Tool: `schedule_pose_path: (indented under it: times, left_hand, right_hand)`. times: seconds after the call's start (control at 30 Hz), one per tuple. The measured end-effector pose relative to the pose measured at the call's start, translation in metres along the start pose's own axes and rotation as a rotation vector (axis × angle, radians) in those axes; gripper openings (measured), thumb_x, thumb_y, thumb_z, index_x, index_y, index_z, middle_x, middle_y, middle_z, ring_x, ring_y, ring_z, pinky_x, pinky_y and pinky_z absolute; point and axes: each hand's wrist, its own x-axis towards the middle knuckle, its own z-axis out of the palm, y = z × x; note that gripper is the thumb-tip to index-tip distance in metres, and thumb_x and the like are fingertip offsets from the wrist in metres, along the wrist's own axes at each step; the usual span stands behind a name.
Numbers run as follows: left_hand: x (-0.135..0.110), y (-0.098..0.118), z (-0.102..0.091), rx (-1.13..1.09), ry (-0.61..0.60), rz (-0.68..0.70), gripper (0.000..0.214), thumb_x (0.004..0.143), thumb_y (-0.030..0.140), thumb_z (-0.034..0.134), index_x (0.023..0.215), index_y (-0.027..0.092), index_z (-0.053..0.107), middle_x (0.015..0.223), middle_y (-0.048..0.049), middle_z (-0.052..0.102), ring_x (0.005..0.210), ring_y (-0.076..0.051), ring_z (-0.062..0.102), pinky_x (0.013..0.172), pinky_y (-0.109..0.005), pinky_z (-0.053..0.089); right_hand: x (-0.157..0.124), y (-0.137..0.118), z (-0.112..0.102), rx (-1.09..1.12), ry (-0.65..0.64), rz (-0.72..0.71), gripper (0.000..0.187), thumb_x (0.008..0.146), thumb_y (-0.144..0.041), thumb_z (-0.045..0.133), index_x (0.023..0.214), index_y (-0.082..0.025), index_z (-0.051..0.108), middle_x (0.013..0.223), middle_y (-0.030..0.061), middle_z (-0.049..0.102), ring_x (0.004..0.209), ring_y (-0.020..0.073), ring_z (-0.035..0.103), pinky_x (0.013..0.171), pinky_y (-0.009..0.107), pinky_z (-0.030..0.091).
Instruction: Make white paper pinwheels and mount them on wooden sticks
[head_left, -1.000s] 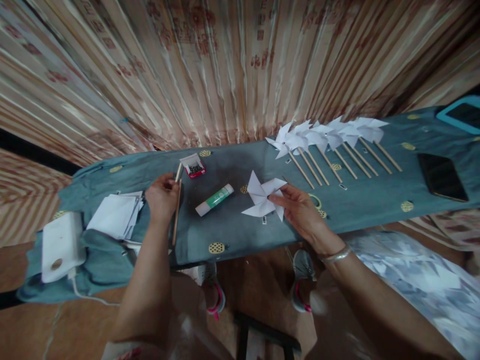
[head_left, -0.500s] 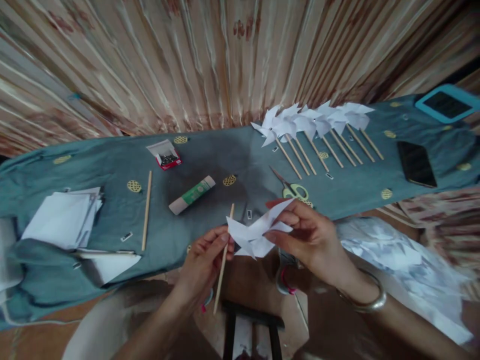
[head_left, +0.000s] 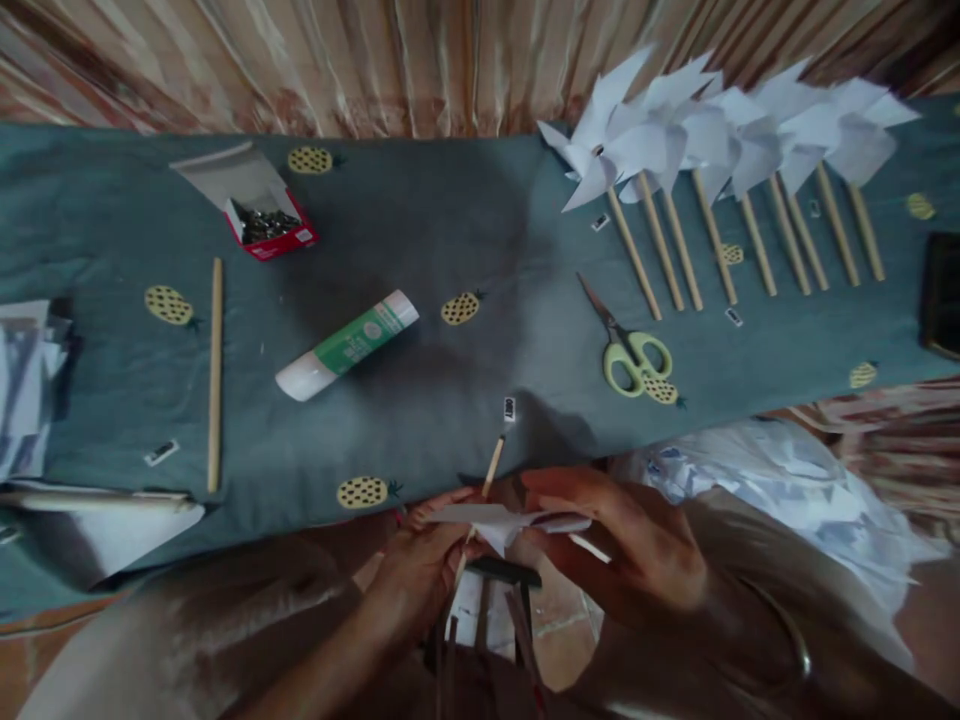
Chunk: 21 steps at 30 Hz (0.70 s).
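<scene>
Head: LH (head_left: 418, 562) w/stick (head_left: 493, 467), RH (head_left: 646, 545) w/pinwheel (head_left: 491, 523)

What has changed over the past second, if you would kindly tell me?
The left hand has brought a wooden stick from beside the red box to the paper pinwheel. The right hand, still holding that pinwheel, has drawn it toward the person and tipped it nearly edge-on. The glue stick, scissors and row of pinwheels stay put.
</scene>
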Motion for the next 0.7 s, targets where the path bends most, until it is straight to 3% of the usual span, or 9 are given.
schedule_pose_path:
  times: [0.1, 0.2, 0.4, 0.5, 0.63, 0.7]
  left_hand:
    - [-0.002, 0.002, 0.002, -0.093, 0.021, -0.042, 0.035, 0.047, 0.042, 0.095, 0.063, 0.019, 0.073, 0.051, 0.0027, 0.055, 0.05, -0.007, 0.044, 0.05, -0.019, 0.037]
    - [-0.005, 0.005, 0.002, -0.078, -0.013, -0.059, 0.034, 0.053, 0.043, 0.093, 0.059, 0.018, 0.071, 0.05, 0.0032, 0.052, 0.049, -0.006, 0.039, 0.05, -0.02, 0.033]
    - [-0.004, 0.005, -0.001, -0.085, -0.036, -0.031, 0.036, 0.055, 0.044, 0.092, 0.06, 0.016, 0.071, 0.049, 0.0033, 0.05, 0.047, -0.005, 0.035, 0.046, -0.02, 0.024]
    - [-0.006, 0.005, -0.001, -0.091, -0.04, -0.037, 0.035, 0.057, 0.044, 0.091, 0.061, 0.016, 0.07, 0.049, 0.0033, 0.05, 0.045, -0.004, 0.033, 0.045, -0.02, 0.02]
    - [-0.013, 0.008, 0.002, -0.066, -0.023, -0.073, 0.034, 0.058, 0.045, 0.09, 0.074, 0.019, 0.076, 0.045, 0.0045, 0.049, 0.042, -0.004, 0.03, 0.045, -0.02, 0.021]
    - [-0.02, 0.012, 0.005, -0.046, -0.011, -0.052, 0.034, 0.058, 0.045, 0.09, 0.078, 0.02, 0.078, 0.053, 0.002, 0.058, 0.043, -0.004, 0.033, 0.045, -0.02, 0.023]
  right_hand:
    - [0.003, 0.006, -0.001, -0.013, 0.039, 0.054, 0.068, 0.083, -0.01, 0.072, 0.14, -0.042, 0.052, 0.109, -0.0025, 0.077, 0.091, 0.0197, 0.076, 0.083, 0.031, 0.064]
    - [0.007, 0.011, -0.001, -0.016, 0.061, 0.092, 0.065, 0.081, -0.01, 0.074, 0.136, -0.04, 0.057, 0.108, -0.0019, 0.076, 0.091, 0.0201, 0.076, 0.082, 0.032, 0.064]
    - [0.013, 0.013, 0.003, 0.062, 0.064, 0.257, 0.044, 0.082, -0.018, 0.076, 0.121, -0.035, 0.066, 0.107, -0.0008, 0.078, 0.087, 0.0194, 0.076, 0.082, 0.033, 0.064]
    - [0.018, 0.01, 0.003, 0.22, 0.039, 0.405, 0.034, 0.083, -0.021, 0.075, 0.115, -0.03, 0.067, 0.096, -0.0008, 0.079, 0.081, 0.0175, 0.075, 0.079, 0.032, 0.063]
    - [0.031, 0.004, -0.004, 0.526, 0.103, 0.485, 0.025, 0.079, -0.024, 0.077, 0.103, -0.025, 0.069, 0.091, 0.001, 0.079, 0.077, 0.0167, 0.074, 0.069, 0.028, 0.062]
    - [0.038, 0.003, -0.012, 0.62, 0.149, 0.523, 0.026, 0.075, -0.026, 0.081, 0.098, -0.026, 0.071, 0.09, 0.0005, 0.079, 0.076, 0.0164, 0.073, 0.067, 0.027, 0.061]
